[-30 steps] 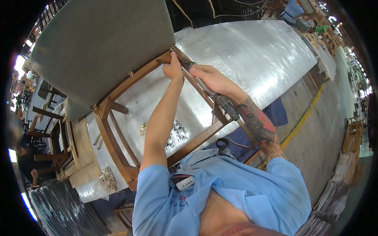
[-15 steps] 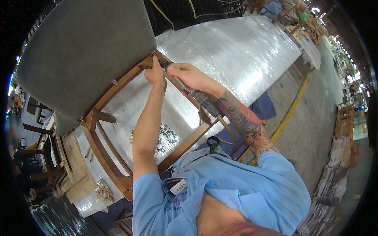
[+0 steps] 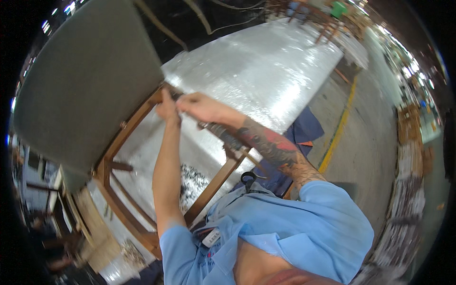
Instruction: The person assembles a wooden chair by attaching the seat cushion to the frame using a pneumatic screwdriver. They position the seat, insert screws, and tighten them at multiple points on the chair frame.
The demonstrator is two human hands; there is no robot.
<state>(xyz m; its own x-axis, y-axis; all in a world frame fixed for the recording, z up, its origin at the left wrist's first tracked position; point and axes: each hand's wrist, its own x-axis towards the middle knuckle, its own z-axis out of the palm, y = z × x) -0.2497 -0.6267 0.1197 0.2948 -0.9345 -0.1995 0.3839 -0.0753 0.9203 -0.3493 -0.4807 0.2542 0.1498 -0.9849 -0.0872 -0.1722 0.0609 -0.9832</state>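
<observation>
Now | left grip (image 3: pixel 168 110) at frame corner (image 3: pixel 155 98) | power driver (image 3: pixel 227 135) inside right grip (image 3: pixel 200 107)

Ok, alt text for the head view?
A person's right hand holds a hose-fed driver toward the corner of a wooden chair frame, beside the left hand. A grey upholstered backrest adjoins the frame, with plastic film beneath.

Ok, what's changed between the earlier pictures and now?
Mainly the view has swung: the wooden frame now sits lower and further left in the picture. The right hand looks slightly closer to the left hand, though blur leaves that unsure. Nothing was visibly taken up or let go. Unchanged: the right hand holds the power driver; the left hand stays at the frame's corner.
</observation>
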